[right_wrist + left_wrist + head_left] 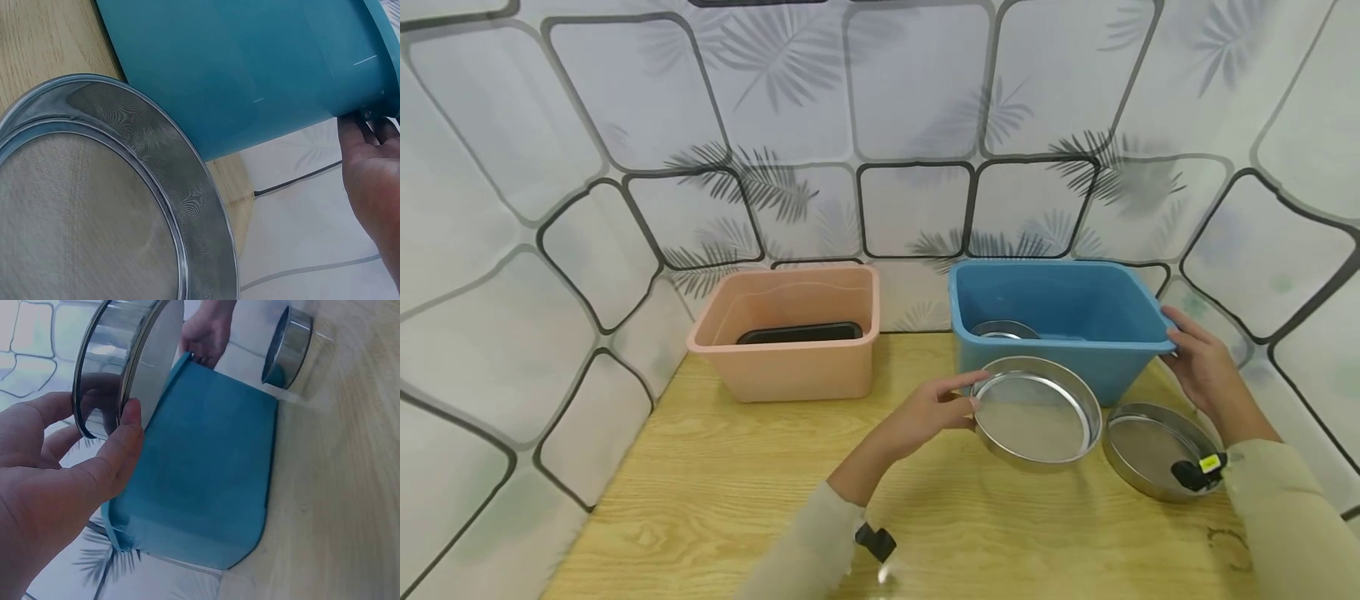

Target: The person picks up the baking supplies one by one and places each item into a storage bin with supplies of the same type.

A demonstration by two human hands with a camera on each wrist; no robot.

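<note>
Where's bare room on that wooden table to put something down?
The widest bare stretch of tabletop lies before the peach tub, left of the left sleeve. A smaller gap separates that tub from the blue tub. It's crowded at right: the left grip holds a raised sieve, and a second sieve sits near the blue tub's right end.

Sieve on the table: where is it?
In the head view, the table sieve lies at right, near the blue bin, right of the held sieve.
</note>
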